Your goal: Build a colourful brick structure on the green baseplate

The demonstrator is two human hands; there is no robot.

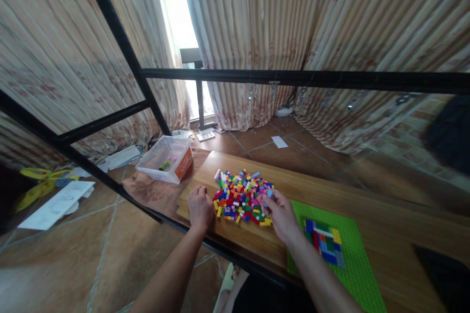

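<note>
A: Head view. Hands?
B: Right hand pinched narrow on a light-blue brick, at the right edge of the brick pile. Left hand curled at the pile's left edge; can't tell if it holds anything (fingertips too small to read).
A: Pile location?
B: On the wooden table, between the hands. Green baseplate to its right, partly hidden by the right forearm, bearing a multicoloured build.
A: Else?
B: Clear bin beyond the table's left end, few pieces inside.
</note>
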